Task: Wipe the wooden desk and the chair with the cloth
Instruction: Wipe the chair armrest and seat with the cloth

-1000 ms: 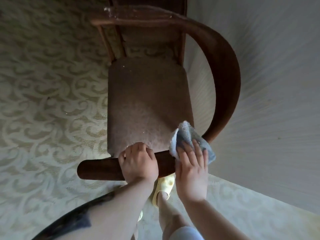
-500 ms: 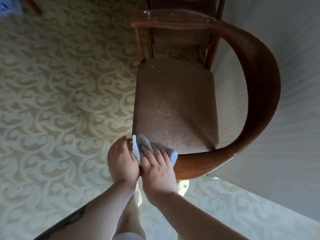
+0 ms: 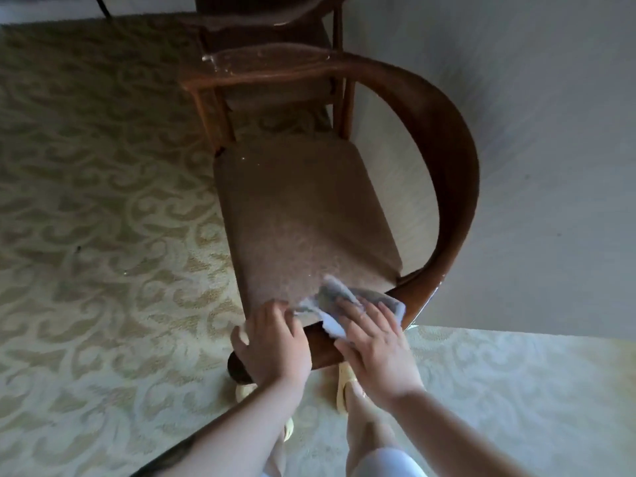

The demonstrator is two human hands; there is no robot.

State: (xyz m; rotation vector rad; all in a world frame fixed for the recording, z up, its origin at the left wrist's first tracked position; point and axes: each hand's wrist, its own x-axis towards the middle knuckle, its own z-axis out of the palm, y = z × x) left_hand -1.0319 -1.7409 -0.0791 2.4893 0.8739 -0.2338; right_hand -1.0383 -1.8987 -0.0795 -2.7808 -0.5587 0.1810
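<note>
The right hand (image 3: 377, 349) lies flat, fingers straight, pressing the cloth (image 3: 347, 304) down on the near edge of the chair (image 3: 303, 215), where the soft seat (image 3: 299, 218) meets the wooden rail (image 3: 447, 160). The left hand (image 3: 272, 342) sits just beside it, fingers curled over the same rail, and seems to hold the chair steady.

What could go wrong? The cloth is not gripped, only pushed. A fast swipe could leave it bunched up or let it slip out from under the fingers and drop to the carpet (image 3: 86, 201). The two hands are very close, so a wipe to the left could bump the cloth into the left hand. A hard push on this near edge might make the chair rock or slide on the carpet if the left hand lets go.

There are small pale bits on the seat and more pale dust on the top bar (image 3: 265, 68) at the far side. A quick wipe may only knock them onto the carpet.

Around the chair: a wall (image 3: 550, 166) stands just beside its right side, so that part of the rail looks hard to reach without moving the chair. The feet in yellow slippers (image 3: 346, 380) stand right under the near edge. A table does not show clearly in this view, so I guess that part of the job is somewhere else.
</note>
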